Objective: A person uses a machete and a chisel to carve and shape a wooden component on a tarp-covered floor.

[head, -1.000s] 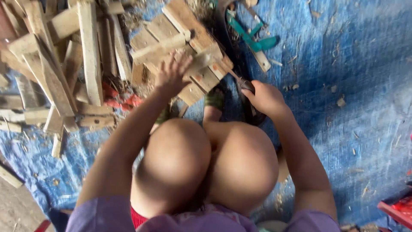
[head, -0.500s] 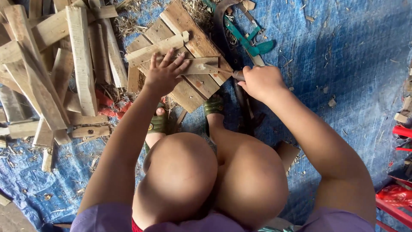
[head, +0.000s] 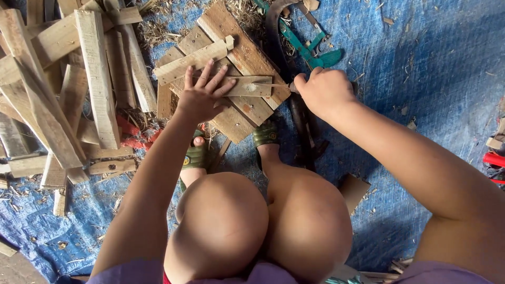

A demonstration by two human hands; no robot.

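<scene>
Blue tarp [head: 421, 105] covers the ground, with a pile of wood offcuts [head: 68, 94] beside a pallet-like board [head: 231, 113]. Left hand [head: 202, 97] lies open, fingers spread, pinning a small wooden strip [head: 250, 87] flat on the board so it cannot slide. Right hand [head: 323, 92] is fisted round a thin tool, probably a blade, whose tip [head: 268, 84] meets the strip.

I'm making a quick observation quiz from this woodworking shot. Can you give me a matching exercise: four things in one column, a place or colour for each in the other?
Things:
1. left hand
2. right hand
3. tarp
4. green-handled tool

Descriptions:
A. blue, spread over the ground
B. lying at the top, beyond the right hand
C. fingers spread, pressing on a small wooden piece
D. closed around a thin tool at the small piece's end

Pairs: 1-C, 2-D, 3-A, 4-B
</scene>
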